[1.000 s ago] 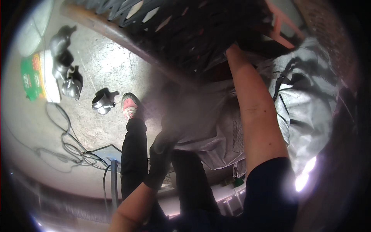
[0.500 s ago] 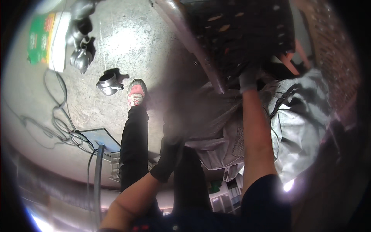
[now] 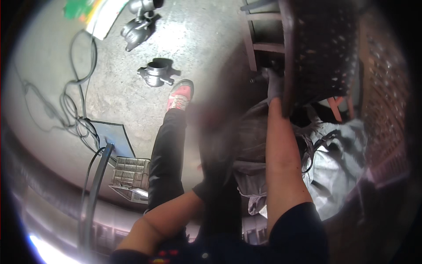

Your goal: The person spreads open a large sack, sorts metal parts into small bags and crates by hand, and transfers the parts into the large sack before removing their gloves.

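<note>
Head view here: the right hand (image 3: pixel 274 86), in a grey glove, is reaching up at about 1 o'clock and touching the edge of a dark perforated metal rack (image 3: pixel 323 48), though I can't tell if the fingers are actually clamped on it. The left hand (image 3: pixel 215 176) is a dark blur low at 6 o'clock, grip unreadable. Looks like early-to-mid handling to me, since the rack hangs tilted above crumpled grey sheeting (image 3: pixel 338 167), not set down anywhere yet, its holes rusty-looking.
</note>
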Demonstrator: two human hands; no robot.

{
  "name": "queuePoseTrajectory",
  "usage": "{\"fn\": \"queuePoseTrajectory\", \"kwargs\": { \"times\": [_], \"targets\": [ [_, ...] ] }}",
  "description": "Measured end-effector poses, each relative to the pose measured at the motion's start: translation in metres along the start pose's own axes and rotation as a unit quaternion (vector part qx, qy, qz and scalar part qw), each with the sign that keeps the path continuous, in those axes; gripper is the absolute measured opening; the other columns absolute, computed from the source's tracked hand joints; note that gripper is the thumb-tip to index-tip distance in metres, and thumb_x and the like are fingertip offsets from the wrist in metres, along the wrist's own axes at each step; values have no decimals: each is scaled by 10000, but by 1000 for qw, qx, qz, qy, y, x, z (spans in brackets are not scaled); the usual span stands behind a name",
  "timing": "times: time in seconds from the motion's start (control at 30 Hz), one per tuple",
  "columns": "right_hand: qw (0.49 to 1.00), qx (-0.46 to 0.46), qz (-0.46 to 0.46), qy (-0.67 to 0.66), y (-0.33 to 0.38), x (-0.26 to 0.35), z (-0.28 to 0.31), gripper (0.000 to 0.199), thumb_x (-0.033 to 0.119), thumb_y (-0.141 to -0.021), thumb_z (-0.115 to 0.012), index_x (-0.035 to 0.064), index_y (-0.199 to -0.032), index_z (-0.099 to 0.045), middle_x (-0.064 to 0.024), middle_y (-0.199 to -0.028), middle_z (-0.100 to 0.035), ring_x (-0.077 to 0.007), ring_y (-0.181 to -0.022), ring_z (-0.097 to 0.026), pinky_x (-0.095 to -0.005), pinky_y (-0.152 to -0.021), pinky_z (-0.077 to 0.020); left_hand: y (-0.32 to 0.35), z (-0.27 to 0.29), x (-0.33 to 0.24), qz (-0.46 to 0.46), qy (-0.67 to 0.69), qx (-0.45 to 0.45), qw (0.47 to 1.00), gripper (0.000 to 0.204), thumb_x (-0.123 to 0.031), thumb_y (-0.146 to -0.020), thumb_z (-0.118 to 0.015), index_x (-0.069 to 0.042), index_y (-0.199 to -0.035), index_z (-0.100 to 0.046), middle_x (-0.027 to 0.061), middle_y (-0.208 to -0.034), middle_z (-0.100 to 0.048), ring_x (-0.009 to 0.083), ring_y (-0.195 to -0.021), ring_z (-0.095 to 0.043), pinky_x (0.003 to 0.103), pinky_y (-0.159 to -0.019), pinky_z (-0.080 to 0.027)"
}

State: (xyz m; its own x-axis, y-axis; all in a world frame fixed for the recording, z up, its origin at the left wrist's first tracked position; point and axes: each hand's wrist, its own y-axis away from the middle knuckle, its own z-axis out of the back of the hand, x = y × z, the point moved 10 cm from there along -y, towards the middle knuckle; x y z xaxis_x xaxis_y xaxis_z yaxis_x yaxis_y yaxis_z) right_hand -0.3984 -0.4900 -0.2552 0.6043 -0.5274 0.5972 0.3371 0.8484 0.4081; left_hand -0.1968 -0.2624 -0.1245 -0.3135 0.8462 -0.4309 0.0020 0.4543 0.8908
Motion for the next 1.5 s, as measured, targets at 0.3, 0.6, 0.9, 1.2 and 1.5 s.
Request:
{"fn": "queuePoseTrajectory", "kwargs": {
  "times": [0.3, 0.6, 0.9, 1.2, 1.5],
  "targets": [
    [936, 79, 157, 304, 47, 60, -29, 416, 231, -688, -645, 47, -1044, -535, -177, -1034, -571, -318, -907, -561, -371, -774, -430, 7, 22, -4, 10, 23, -17, 1000, 307, -85, -853, -526, 9, -1143, -493, 87, -1151, -513, 147, -1043, -493, 250, -907, -371],
    [880, 126, -11, 457, 50, 9, -54, 449, 227, -719, -578, 81, -1138, -509, -196, -1035, -576, -350, -978, -545, -366, -844, -420, 7, 21, -34, -62, 132, -14, 989, 332, -65, -854, -497, 28, -1171, -460, 93, -1135, -508, 135, -1014, -496, 247, -883, -379],
    [897, 264, 304, 184, 119, 170, -232, 455, 64, -690, -532, 212, -1119, -566, -151, -1019, -592, -280, -914, -586, -333, -813, -448, 9, 45, -44, -140, 126, -48, 981, 308, -96, -828, -516, -63, -1133, -496, 122, -1113, -511, 251, -1010, -517, 333, -856, -391],
    [806, 505, 125, 283, 183, 195, -327, 294, 199, -819, -498, 35, -1049, -578, -111, -1084, -565, -203, -1028, -525, -295, -880, -404, 8, 45, -40, 29, 340, -45, 939, 330, -117, -850, -504, -4, -1155, -444, 111, -1041, -520, 177, -951, -532, 270, -749, -452],
    [817, 436, 249, 285, 162, 208, -283, 505, 107, -659, -603, 235, -1144, -543, -122, -929, -617, -272, -883, -589, -358, -792, -449, -25, 161, -89, -133, -50, -139, 980, 328, -195, -842, -489, -14, -1116, -498, 87, -981, -555, 136, -857, -541, 241, -706, -448]
  ]
}}
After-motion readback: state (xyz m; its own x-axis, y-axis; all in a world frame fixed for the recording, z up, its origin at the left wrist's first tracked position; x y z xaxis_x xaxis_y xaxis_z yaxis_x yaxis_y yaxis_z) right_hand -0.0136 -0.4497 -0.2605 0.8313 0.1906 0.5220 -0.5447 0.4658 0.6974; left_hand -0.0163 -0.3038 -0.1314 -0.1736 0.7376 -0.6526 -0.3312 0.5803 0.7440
